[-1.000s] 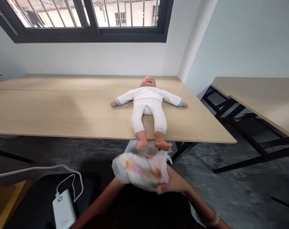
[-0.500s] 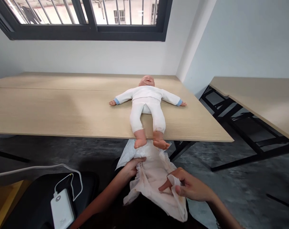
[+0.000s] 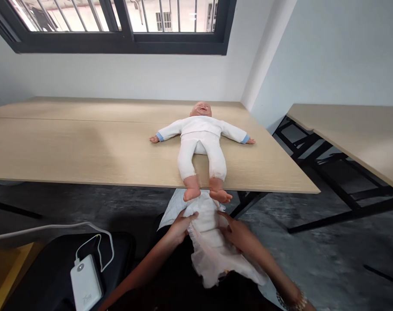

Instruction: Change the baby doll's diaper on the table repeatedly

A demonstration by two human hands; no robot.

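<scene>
A white disposable diaper [image 3: 211, 237] lies unfolded across my lap, its frilled edges showing. My left hand [image 3: 180, 226] pinches its left side, thumb on top. On the opposite side my right hand [image 3: 237, 231] grips the far right edge, with some fingers hidden beneath the material. Just beyond the diaper, a baby doll [image 3: 202, 142] in white clothes with blue cuffs lies on its back on the table, arms spread, bare feet over the front edge. Under the diaper's far left side a white quilted pad [image 3: 173, 209] shows.
The doll's wooden table [image 3: 118, 160] stands before a wall with a barred window [image 3: 125, 26]. Another table [image 3: 355, 125] with black folding legs is at right. A white power bank [image 3: 86, 283] with cables lies on a black chair [image 3: 37, 276] at lower left.
My right hand has moved from the diaper's near right corner forward to its far right edge. The near end now spreads wider across my lap. My left hand stays in place.
</scene>
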